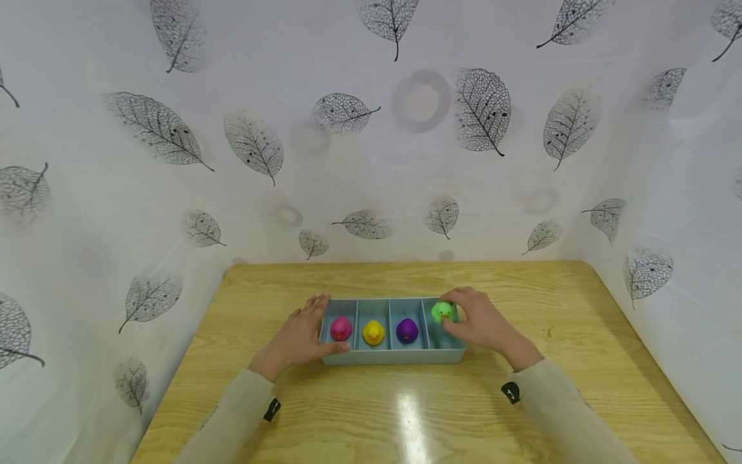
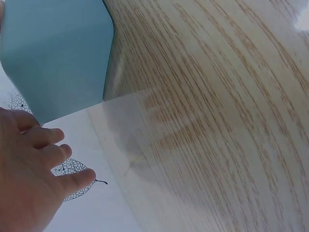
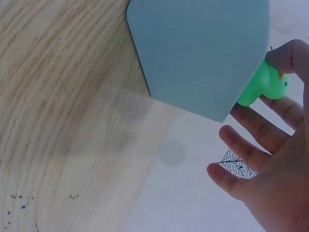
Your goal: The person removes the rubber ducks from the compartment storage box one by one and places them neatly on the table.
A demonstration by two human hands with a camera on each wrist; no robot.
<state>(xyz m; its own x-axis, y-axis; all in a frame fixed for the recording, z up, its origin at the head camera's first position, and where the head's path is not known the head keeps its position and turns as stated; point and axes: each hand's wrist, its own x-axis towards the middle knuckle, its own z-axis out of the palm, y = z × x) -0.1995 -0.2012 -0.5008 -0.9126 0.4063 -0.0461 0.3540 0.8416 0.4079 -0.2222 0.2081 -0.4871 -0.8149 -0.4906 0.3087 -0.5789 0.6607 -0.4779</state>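
Note:
A pale blue divided box [image 1: 394,357] stands on the table with a row of compartments. My left hand [image 1: 297,336] spreads over its left end, thumb by the front rim and fingers near the back corner. In the left wrist view, the fingers [image 2: 75,181] extend beside the box's end wall. My right hand [image 1: 482,322] pinches a green toy duck [image 1: 444,311] in the rightmost compartment. The right wrist view shows the duck [image 3: 270,82] between thumb and fingers, partly hidden behind the end wall.
Pink [image 1: 341,329], yellow [image 1: 373,333] and purple [image 1: 407,330] toy ducks sit in separate compartments, left of the green one. A wood-grain table [image 1: 359,412] supports the box. White leaf-print sheeting [image 1: 371,167] surrounds the table's back and sides.

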